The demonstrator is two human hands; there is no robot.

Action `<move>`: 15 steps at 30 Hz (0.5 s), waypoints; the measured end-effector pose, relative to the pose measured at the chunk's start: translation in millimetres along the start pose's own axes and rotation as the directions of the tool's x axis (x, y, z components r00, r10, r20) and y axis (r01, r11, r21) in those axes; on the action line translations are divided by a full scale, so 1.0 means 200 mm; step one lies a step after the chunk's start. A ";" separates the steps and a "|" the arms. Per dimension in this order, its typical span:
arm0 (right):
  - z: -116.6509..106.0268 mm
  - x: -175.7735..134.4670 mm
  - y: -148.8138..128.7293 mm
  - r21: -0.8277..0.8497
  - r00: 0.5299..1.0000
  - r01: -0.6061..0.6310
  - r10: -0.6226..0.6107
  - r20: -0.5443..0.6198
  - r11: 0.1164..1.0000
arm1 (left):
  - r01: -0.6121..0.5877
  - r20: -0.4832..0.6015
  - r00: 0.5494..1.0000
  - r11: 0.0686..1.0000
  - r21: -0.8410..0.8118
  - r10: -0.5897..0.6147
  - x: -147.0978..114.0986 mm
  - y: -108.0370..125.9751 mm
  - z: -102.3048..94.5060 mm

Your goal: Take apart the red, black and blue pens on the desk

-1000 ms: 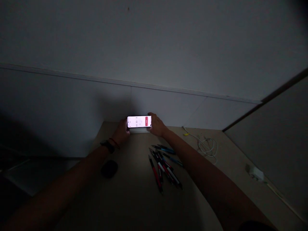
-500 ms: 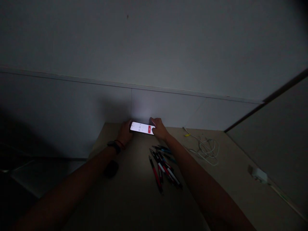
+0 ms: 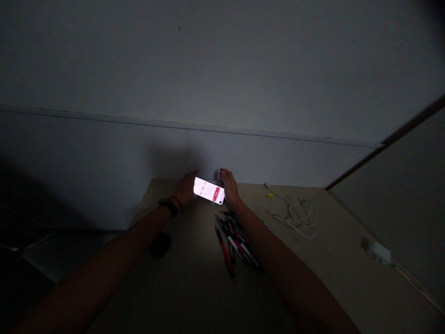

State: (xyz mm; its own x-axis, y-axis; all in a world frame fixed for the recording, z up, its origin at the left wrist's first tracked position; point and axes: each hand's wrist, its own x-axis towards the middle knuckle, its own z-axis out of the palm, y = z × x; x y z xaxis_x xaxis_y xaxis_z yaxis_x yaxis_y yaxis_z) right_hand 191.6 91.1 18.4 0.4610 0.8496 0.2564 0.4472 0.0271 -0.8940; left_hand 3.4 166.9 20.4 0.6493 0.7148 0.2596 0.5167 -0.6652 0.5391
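"Where are you seeing the phone (image 3: 208, 190)?"
"I'm seeing it tilting over the desk (image 3: 200, 232), beyond the pens (image 3: 239, 243). The left hand (image 3: 187, 191) is gripping one end; the right hand (image 3: 231, 190) is cupping the other, fingers pinching or not, I can't tell."

Both arms stretched out, left forearm (image 3: 128, 243) and right forearm (image 3: 281, 253) angling inward, left hand (image 3: 187, 189) and right hand (image 3: 231, 189) pretty close, fingers kinda curved.
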 end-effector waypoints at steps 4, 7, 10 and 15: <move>0.03 0.01 -0.01 0.152 0.998 0.038 -0.029 -0.059 0.988 | -0.148 0.102 0.985 0.982 0.119 0.137 0.04 0.00 -0.07; 0.03 0.01 -0.04 0.256 0.992 0.050 -0.019 -0.122 0.965 | -0.212 0.135 0.972 0.961 0.175 0.190 0.04 -0.01 -0.12; -0.01 -0.03 -0.07 0.185 0.975 0.076 -0.034 -0.219 0.980 | -0.227 0.088 0.973 0.960 0.165 0.215 0.04 -0.03 -0.13; -0.12 -0.12 -0.06 -0.100 0.977 -0.112 0.091 -0.195 0.989 | -0.192 -0.054 0.979 0.978 0.084 0.197 0.07 -0.05 -0.12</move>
State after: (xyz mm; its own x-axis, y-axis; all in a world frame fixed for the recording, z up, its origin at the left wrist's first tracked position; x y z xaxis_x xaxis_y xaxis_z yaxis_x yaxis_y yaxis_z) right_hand 193.6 57.8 32.1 0.6403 0.7294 0.2408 0.4672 -0.1211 -0.8758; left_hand -6.5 188.1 37.0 0.7075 0.5803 0.4032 0.4272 -0.8058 0.4100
